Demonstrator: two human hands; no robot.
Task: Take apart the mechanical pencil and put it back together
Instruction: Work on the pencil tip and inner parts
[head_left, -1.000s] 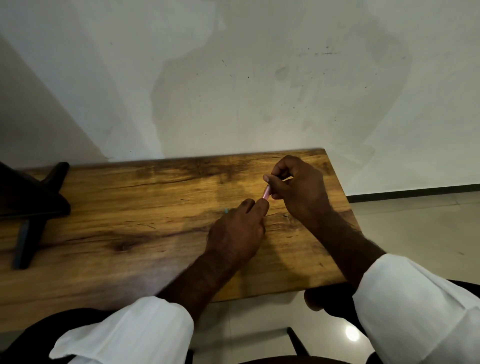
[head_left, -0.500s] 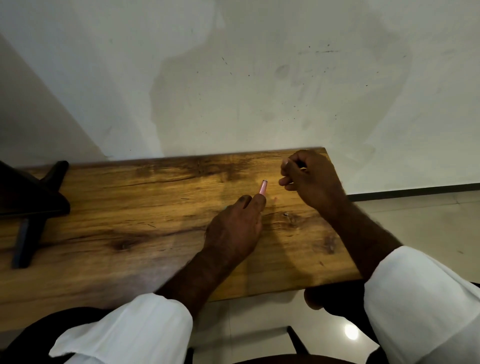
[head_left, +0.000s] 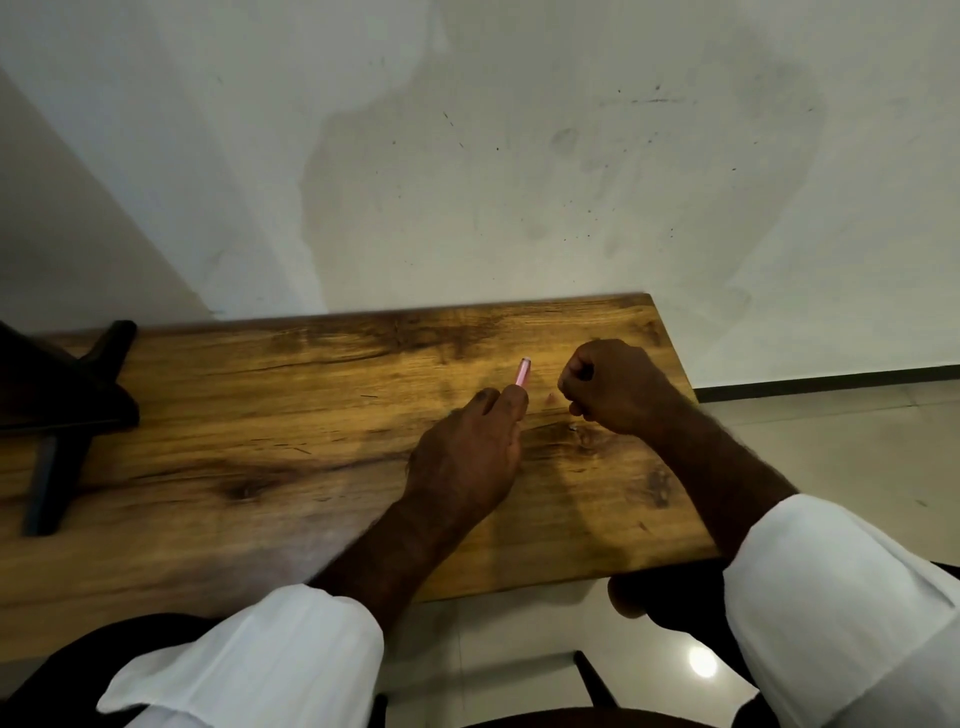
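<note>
The pencil barrel (head_left: 523, 373) was pinched in the left hand (head_left: 467, 452) — the curled right hand (head_left: 618, 387) apart, contents unseen — and would probably be best held steady for straight refitting.

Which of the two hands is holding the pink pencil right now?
The left hand, with the pink pencil sticking out past its fingertips. The right hand is curled beside it, not touching the pencil.
</note>
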